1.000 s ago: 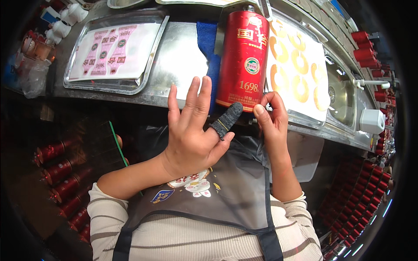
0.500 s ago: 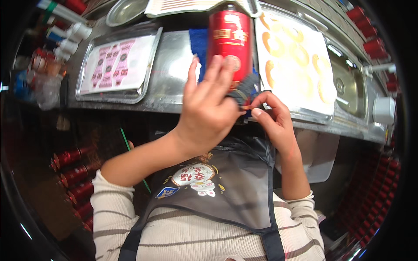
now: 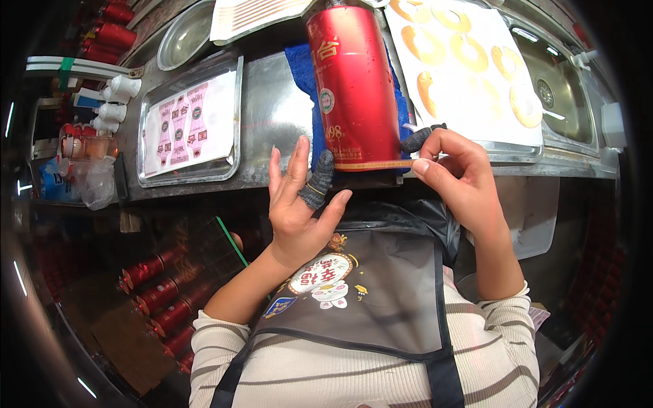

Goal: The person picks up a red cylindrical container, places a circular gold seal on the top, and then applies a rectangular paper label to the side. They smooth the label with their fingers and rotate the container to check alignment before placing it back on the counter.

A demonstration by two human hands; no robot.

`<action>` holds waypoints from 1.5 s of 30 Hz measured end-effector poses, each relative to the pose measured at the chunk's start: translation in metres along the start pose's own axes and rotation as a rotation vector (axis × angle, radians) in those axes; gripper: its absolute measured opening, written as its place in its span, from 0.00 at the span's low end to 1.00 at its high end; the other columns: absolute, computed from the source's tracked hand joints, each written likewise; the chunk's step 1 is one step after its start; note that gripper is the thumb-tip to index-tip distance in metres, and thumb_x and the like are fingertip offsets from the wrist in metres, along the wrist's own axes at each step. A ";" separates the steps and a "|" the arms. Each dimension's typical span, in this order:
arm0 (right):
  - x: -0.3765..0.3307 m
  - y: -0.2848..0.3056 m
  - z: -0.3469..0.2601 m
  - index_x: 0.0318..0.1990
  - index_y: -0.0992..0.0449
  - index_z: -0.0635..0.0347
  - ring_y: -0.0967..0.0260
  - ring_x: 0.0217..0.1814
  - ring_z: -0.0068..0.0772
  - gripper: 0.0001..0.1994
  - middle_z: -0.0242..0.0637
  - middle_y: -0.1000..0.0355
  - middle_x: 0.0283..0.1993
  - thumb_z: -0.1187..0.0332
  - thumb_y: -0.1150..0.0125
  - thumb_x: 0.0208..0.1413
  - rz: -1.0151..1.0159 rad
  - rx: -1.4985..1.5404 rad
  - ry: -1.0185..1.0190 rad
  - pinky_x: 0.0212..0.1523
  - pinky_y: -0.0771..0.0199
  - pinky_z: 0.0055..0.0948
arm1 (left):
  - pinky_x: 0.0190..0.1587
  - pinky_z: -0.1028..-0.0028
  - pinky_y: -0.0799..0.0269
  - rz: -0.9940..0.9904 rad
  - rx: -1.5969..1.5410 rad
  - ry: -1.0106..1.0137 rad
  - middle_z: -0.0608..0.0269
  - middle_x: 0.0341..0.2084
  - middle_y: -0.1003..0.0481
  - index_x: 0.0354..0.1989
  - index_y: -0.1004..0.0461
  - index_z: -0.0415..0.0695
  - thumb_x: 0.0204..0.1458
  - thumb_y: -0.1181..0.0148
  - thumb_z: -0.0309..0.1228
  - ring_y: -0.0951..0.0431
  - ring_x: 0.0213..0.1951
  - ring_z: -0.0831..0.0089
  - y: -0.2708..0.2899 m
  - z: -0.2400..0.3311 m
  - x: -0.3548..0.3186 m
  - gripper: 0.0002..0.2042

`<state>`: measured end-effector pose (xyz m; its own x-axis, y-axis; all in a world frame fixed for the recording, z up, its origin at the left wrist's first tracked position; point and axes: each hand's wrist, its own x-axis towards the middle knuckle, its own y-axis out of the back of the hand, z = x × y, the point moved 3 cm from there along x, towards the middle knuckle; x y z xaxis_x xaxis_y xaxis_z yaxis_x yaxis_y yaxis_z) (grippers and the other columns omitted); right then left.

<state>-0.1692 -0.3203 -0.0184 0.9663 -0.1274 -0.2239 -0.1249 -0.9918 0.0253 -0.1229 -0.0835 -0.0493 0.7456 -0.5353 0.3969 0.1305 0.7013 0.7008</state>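
Note:
A glossy red bottle (image 3: 357, 88) lies on its side on a blue cloth (image 3: 303, 76), its base toward me. Along the base edge runs a narrow gold strip (image 3: 371, 165). Its right end sticks out past the bottle, pinched between thumb and finger of my right hand (image 3: 466, 180). Just left of the base, my left hand (image 3: 296, 214) is open with fingers apart, holding nothing. A dark grey finger cover (image 3: 317, 180) sits on my left index finger, and another one (image 3: 418, 139) shows at the right hand's fingers.
On the left, a metal tray (image 3: 237, 129) holds pink-and-white labels. A right-hand tray (image 3: 510, 155) carries white paper with curved gold labels, beside a sink (image 3: 564, 95). Behind are a metal bowl (image 3: 183, 37) and a sheet of strips (image 3: 255, 17). Red bottles (image 3: 160, 296) stand low left.
My left hand has come off the bottle, back toward me, and spread open. The bottle's printing has turned leftward. The gold strip now shows along its base, with my right hand at its end.

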 end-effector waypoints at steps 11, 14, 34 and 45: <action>0.003 0.001 0.008 0.31 0.27 0.63 0.39 0.28 0.08 0.06 0.24 0.30 0.31 0.75 0.37 0.58 0.002 0.058 -0.072 0.27 0.41 0.14 | 0.66 0.37 0.48 -0.065 0.135 -0.205 0.37 0.65 0.34 0.48 0.19 0.35 0.39 0.26 0.24 0.28 0.62 0.45 0.007 0.020 0.026 0.23; 0.005 -0.002 0.010 0.31 0.27 0.63 0.37 0.29 0.08 0.05 0.25 0.29 0.32 0.75 0.37 0.58 0.012 0.085 -0.073 0.28 0.39 0.14 | 0.65 0.36 0.47 -0.069 0.216 -0.271 0.37 0.65 0.35 0.49 0.18 0.42 0.38 0.26 0.26 0.27 0.60 0.42 0.008 0.025 0.033 0.23; 0.002 -0.002 0.011 0.31 0.25 0.64 0.37 0.27 0.08 0.05 0.26 0.28 0.32 0.74 0.35 0.58 0.001 0.089 -0.095 0.28 0.39 0.14 | 0.68 0.38 0.49 0.043 -0.016 -0.109 0.38 0.64 0.32 0.58 0.27 0.32 0.43 0.23 0.30 0.29 0.64 0.43 0.002 -0.002 0.012 0.32; 0.006 -0.003 0.017 0.30 0.26 0.62 0.39 0.22 0.08 0.05 0.23 0.30 0.25 0.73 0.37 0.57 0.033 0.116 -0.056 0.21 0.44 0.14 | 0.67 0.35 0.52 -0.021 0.143 -0.227 0.38 0.63 0.31 0.44 0.18 0.37 0.40 0.26 0.25 0.27 0.61 0.41 0.004 0.021 0.028 0.19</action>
<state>-0.1665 -0.3179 -0.0365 0.9477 -0.1559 -0.2785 -0.1844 -0.9797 -0.0791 -0.1154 -0.1053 -0.0225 0.5760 -0.6522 0.4927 0.0390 0.6240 0.7804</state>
